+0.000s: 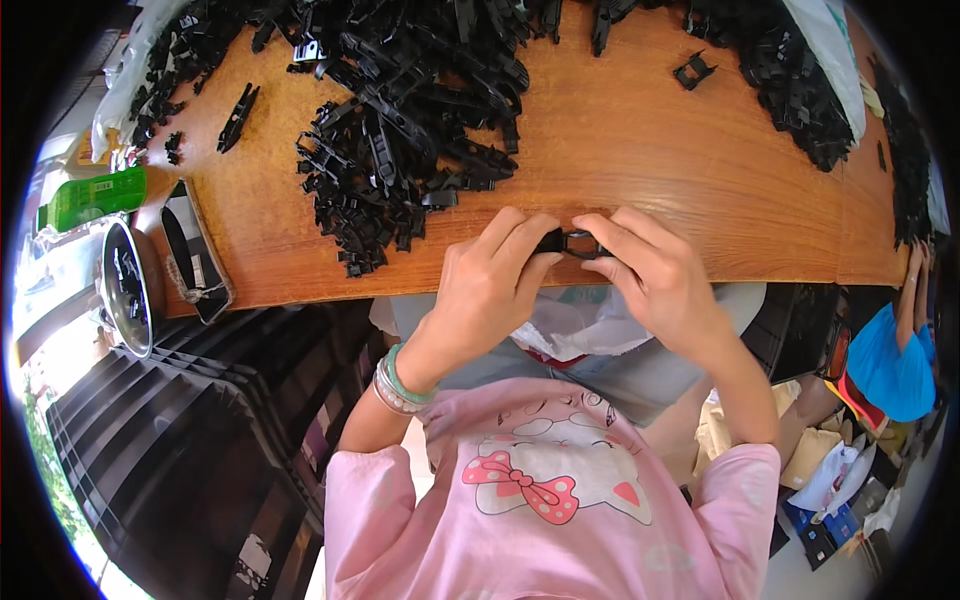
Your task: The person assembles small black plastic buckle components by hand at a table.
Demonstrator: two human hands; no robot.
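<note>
Just over the table's near edge, both hands meet at one small black plastic part with an open frame in its middle. My left hand pinches its left end between thumb and fingers. The right end sits in the fingertips of my right hand. My fingers partly cover both ends, so its full shape is hidden. Beyond my left hand lies a large heap of long black plastic clip-like parts. Smaller black pieces spread out at the near side of that heap.
On the wooden table, a loose black part lies near another pile. At left are a green bottle, a phone-like device and a metal bowl. Black crates stand below. A person in blue works at right.
</note>
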